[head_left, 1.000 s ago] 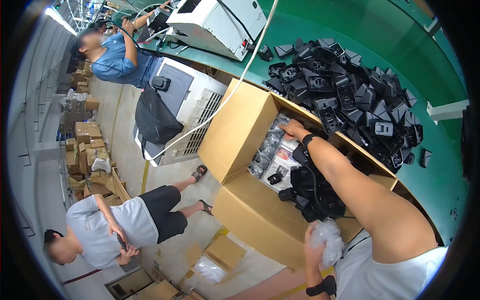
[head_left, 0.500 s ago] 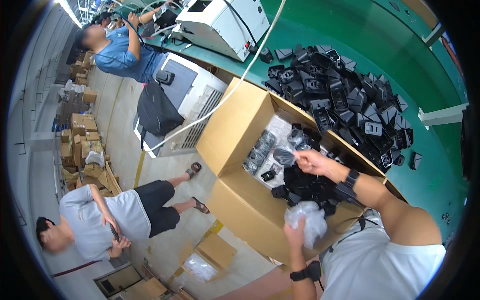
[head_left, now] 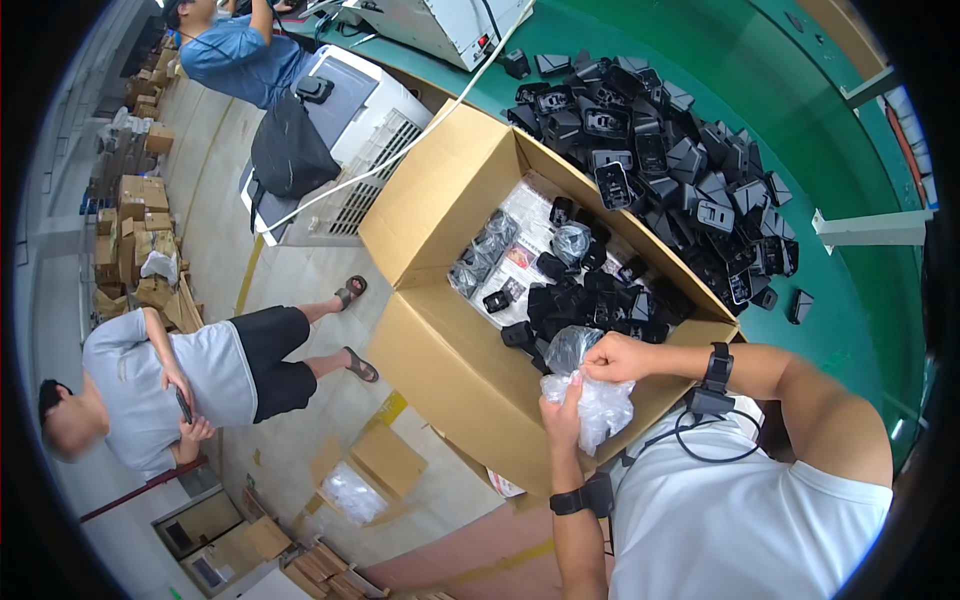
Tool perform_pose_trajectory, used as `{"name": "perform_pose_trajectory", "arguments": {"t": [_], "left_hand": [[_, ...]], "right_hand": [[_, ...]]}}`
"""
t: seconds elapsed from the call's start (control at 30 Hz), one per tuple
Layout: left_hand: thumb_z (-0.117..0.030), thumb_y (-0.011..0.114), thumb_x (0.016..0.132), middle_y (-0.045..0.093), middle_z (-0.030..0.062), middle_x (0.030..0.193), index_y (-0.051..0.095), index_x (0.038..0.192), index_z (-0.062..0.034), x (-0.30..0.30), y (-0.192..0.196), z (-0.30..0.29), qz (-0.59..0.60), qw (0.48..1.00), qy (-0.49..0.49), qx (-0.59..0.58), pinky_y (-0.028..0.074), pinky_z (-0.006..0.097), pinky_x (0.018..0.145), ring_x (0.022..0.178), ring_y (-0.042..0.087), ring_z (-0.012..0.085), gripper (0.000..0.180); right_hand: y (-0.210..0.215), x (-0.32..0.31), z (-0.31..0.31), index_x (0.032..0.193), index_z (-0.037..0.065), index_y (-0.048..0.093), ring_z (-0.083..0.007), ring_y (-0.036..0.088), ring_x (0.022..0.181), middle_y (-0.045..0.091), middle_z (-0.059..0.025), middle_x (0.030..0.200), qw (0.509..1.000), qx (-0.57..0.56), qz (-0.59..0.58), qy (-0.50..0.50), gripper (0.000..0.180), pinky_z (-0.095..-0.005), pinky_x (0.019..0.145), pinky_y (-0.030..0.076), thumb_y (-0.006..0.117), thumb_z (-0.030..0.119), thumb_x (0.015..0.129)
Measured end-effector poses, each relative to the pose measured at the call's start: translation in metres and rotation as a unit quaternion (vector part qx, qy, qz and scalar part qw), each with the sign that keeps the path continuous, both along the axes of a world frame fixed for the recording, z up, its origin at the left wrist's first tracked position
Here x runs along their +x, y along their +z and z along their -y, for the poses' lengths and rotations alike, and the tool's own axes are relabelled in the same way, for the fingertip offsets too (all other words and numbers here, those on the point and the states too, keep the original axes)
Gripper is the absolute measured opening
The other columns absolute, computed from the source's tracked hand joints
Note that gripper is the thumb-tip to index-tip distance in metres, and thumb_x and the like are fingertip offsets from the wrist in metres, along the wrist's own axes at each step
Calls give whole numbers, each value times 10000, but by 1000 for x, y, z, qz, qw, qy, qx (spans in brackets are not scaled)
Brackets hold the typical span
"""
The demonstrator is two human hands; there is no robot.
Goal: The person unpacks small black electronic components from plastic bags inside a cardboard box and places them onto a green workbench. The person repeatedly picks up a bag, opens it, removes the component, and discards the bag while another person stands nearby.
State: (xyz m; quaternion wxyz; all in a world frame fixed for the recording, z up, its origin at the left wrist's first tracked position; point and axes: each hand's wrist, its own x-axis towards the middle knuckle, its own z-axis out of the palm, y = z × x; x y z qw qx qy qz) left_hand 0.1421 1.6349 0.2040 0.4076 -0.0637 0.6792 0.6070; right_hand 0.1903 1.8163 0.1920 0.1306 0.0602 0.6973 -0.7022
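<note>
My left hand [head_left: 562, 415] is closed around a bunch of clear plastic bags [head_left: 606, 415] above the near edge of a large open cardboard box [head_left: 430, 345]. Right beside its thumb, my right hand [head_left: 618, 358] pinches a clear plastic bag [head_left: 570, 348]; dark shows through it, but I cannot tell whether a part is inside. Below, in the box, lie loose black plastic parts [head_left: 570, 305]. Several bagged dark parts [head_left: 490, 245] sit along the box's far left side, and a single bagged part [head_left: 571, 243] rests farther back on the printed lining.
A big heap of black plastic housings [head_left: 650, 150] covers part of the green bench [head_left: 850, 300] beyond the box. A white cable [head_left: 420, 135] crosses above a grey-white unit [head_left: 350, 130] carrying a black bag [head_left: 290, 150]. Two other people are at the left. A small carton [head_left: 375, 470] stands on the floor.
My right hand has drawn back from over the middle of the box with its plastic bag, and now meets my left hand at the bunch of bags. The view has shifted slightly.
</note>
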Motion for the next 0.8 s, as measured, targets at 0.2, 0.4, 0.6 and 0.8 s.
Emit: {"name": "perform_pose_trajectory", "arguments": {"t": [0.2,0.4,0.6,0.8], "left_hand": [[-66,606,824,620,45,833,601,1026,33,15,-2,19,-59,997,57,16,462,248,667,722,563,106,225],[43,564,765,593,68,989,410,1315,8,2,39,20,-91,991,21,94,462,254,768,819,563,125,572],[-1,640,744,610,78,991,547,1166,18,26,-2,17,-118,993,17,10,469,268,776,845,577,131,433],[-56,673,768,633,57,914,596,1032,29,26,-7,23,-9,994,-74,-77,488,282,722,786,593,125,287]], "right_hand": [[9,5,-16,553,60,505,-47,447,442,512,15,480,992,-74,88,56,381,-240,443,349,518,212,902],[-14,19,-27,582,31,553,-77,486,487,549,-19,557,997,-42,50,38,319,-240,488,421,551,195,855],[-12,26,-1,574,-25,569,-91,529,553,530,-24,672,972,-144,158,-96,231,-234,522,460,552,75,782],[-13,36,10,567,-25,558,-89,514,541,527,-39,646,965,-192,87,-158,223,-234,517,435,533,40,779]]}}
